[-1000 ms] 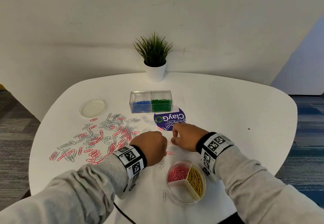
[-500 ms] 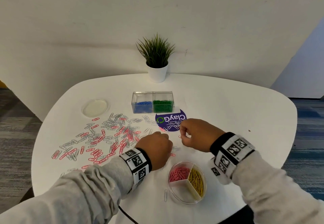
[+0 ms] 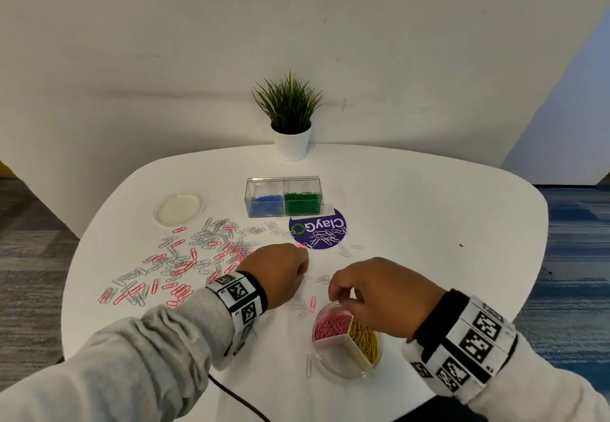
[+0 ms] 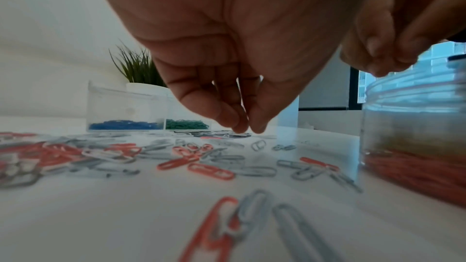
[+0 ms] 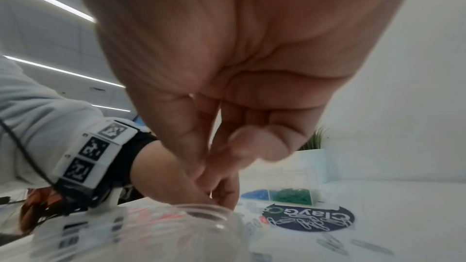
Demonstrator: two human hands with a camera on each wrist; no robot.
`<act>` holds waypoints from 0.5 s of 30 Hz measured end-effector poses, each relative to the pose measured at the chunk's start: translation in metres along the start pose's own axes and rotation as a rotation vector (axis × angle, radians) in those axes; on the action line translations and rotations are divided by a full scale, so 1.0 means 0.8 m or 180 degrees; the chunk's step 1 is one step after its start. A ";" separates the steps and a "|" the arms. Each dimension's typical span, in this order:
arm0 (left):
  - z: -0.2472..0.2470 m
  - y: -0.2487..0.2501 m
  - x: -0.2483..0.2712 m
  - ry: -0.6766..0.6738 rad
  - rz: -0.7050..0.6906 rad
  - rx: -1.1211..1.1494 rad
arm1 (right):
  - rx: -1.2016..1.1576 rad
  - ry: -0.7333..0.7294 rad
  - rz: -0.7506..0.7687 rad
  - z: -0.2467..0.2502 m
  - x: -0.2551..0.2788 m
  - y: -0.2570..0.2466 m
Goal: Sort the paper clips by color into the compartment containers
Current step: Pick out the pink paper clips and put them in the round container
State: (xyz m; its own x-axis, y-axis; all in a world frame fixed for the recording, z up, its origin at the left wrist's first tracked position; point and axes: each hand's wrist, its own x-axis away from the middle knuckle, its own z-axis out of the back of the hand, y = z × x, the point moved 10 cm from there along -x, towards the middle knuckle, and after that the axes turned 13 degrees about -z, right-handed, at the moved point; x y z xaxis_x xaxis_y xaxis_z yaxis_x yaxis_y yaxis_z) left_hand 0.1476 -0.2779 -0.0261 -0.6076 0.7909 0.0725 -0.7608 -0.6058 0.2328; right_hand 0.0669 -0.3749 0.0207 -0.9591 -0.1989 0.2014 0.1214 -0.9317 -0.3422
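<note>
Pink and silver paper clips (image 3: pixel 198 256) lie scattered over the left half of the white table. A round clear container (image 3: pixel 343 373) near me holds pink clips (image 3: pixel 330 324) and yellow clips (image 3: pixel 363 339). My right hand (image 3: pixel 340 296) hovers over its pink section, thumb and fingers pinched together (image 5: pixel 209 158); the clip they pinch is hidden. My left hand (image 3: pixel 284 273) reaches down by the purple sticker (image 3: pixel 318 230). Its thumb and forefinger tips (image 4: pixel 248 129) pinch at a small clip on the tabletop, blurred. A pink clip (image 3: pixel 313 302) lies between the hands.
A clear rectangular box (image 3: pixel 284 180) at the back holds blue clips (image 3: pixel 264 205) and green clips (image 3: pixel 302 203). A round lid (image 3: pixel 178 208) lies at the left, a potted plant (image 3: pixel 290 118) by the wall. A black cable (image 3: pixel 237 398) runs off the near edge.
My right hand came back from the sticker and now sits above the round container, still pinched. My left hand crept forward toward the sticker's edge.
</note>
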 end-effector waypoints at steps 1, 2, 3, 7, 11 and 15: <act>-0.001 0.003 -0.001 -0.0002 -0.0055 -0.0008 | 0.0000 0.0058 -0.0060 0.002 0.001 0.004; -0.004 0.008 -0.002 -0.0044 -0.0135 0.0009 | 0.0040 0.0069 -0.0125 0.000 0.002 0.008; -0.008 0.015 -0.003 -0.0134 -0.0233 0.0031 | 0.0072 0.0036 -0.0186 -0.004 0.003 0.012; -0.027 0.033 0.001 -0.0466 -0.0530 -0.0068 | -0.0134 -0.0102 -0.0333 -0.020 0.005 0.025; -0.023 0.038 0.003 -0.0410 -0.0780 -0.0231 | -0.0413 -0.0231 -0.0438 -0.024 0.006 0.033; -0.032 0.040 0.000 -0.0636 -0.0788 -0.0526 | -0.0500 -0.0254 -0.0450 -0.026 0.009 0.034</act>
State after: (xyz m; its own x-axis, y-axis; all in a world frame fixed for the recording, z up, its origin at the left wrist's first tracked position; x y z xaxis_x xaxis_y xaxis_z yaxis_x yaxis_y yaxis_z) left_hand 0.1171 -0.2995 -0.0432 -0.3562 0.9068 0.2255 -0.9159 -0.3867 0.1082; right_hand 0.0578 -0.3955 -0.0061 -0.9397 -0.0988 0.3273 -0.0602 -0.8945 -0.4430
